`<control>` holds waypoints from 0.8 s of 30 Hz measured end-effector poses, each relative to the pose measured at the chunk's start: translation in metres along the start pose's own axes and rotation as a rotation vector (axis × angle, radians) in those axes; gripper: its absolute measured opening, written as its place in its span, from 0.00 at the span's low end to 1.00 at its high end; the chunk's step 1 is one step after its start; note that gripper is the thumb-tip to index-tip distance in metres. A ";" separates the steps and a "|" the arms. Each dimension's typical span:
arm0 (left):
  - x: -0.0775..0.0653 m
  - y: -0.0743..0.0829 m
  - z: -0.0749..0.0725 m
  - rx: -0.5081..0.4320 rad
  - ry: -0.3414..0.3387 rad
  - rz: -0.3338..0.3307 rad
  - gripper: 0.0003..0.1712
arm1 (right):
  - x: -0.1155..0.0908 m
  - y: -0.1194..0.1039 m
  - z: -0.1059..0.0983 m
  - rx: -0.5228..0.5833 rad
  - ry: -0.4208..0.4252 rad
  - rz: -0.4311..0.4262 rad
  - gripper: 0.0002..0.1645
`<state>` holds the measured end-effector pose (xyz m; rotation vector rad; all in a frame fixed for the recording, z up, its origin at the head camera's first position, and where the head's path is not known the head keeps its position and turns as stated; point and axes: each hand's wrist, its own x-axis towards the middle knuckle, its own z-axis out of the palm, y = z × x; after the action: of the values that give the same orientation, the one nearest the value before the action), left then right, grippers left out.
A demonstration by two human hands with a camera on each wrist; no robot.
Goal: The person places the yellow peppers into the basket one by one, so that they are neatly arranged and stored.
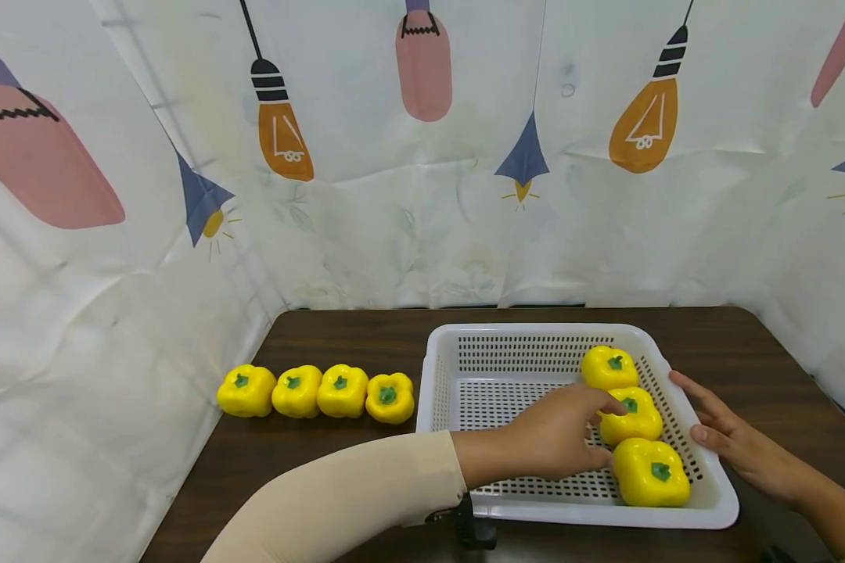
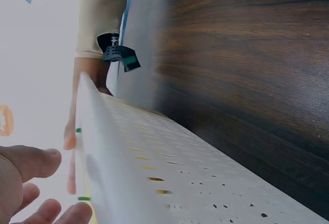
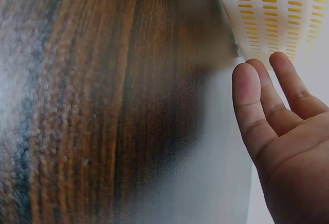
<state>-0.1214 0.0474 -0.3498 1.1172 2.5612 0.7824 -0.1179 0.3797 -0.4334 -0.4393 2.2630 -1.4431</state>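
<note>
Three glossy yellow bell peppers with green stems line the right side of a white slotted plastic basket (image 1: 535, 512): a far one (image 1: 608, 369), a middle one (image 1: 641, 418) and a near one (image 1: 649, 478). My left hand (image 1: 559, 430) reaches over the basket, its fingers spread at the middle pepper and its thumb beside the near one. Nothing shows in its grasp in the left wrist view, where the left hand (image 2: 31, 183) hovers by the rim. Against the basket's right outer side rests my right hand (image 1: 742, 446), thumb at the rim. Its fingers look fairly straight in the right wrist view.
Left of the basket, several yellow bell peppers (image 1: 342, 391) stand in a row on the dark wooden table (image 1: 310, 485). White patterned sheets (image 1: 408, 219) hang behind and to the sides. A black wrist mount (image 1: 475, 525) hangs under the left sleeve.
</note>
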 end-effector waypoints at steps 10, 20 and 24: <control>-0.026 -0.006 -0.019 -0.072 0.055 0.022 0.30 | -0.001 -0.002 0.002 0.015 -0.010 0.004 0.40; -0.061 -0.032 -0.057 -0.304 0.173 -0.028 0.33 | -0.001 -0.004 0.002 -0.005 0.001 0.001 0.40; -0.072 -0.045 -0.062 -0.339 0.209 -0.055 0.33 | -0.001 -0.005 0.001 -0.011 0.003 -0.003 0.40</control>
<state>-0.1255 -0.0547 -0.3232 0.8960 2.4759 1.3199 -0.1160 0.3772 -0.4293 -0.4448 2.2749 -1.4341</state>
